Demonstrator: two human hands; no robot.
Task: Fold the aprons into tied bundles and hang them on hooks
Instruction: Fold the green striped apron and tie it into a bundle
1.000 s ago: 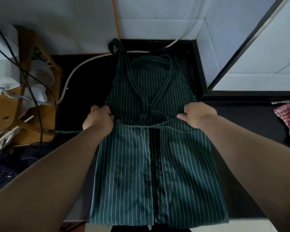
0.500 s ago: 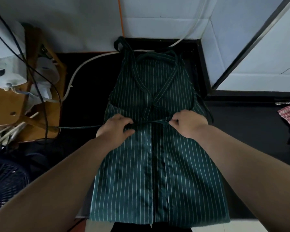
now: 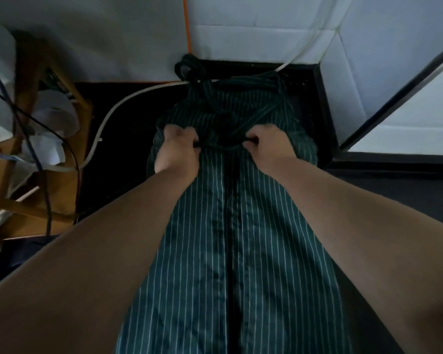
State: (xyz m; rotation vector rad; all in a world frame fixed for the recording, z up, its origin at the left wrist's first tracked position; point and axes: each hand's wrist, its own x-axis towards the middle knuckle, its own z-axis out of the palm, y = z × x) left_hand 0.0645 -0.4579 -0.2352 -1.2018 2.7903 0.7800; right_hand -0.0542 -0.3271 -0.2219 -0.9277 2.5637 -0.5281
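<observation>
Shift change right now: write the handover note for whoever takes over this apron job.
Hands: left grip and right grip each pinch the dark tie stretched between them.
Things: green striped apron lies lengthwise on the black counter, neck loop at the far end.
Done: both long sides folded in to the middle.
Left: fold into a bundle, tie it, hang it.

The apron (image 3: 228, 251) is soft, matt woven cloth, creased where it bunches. The counter (image 3: 394, 190) under it is smooth, dull black; the wall tiles (image 3: 253, 29) are smooth and faintly glossy, and the blurred frame (image 3: 59, 200) at left looks like bare wood.
</observation>
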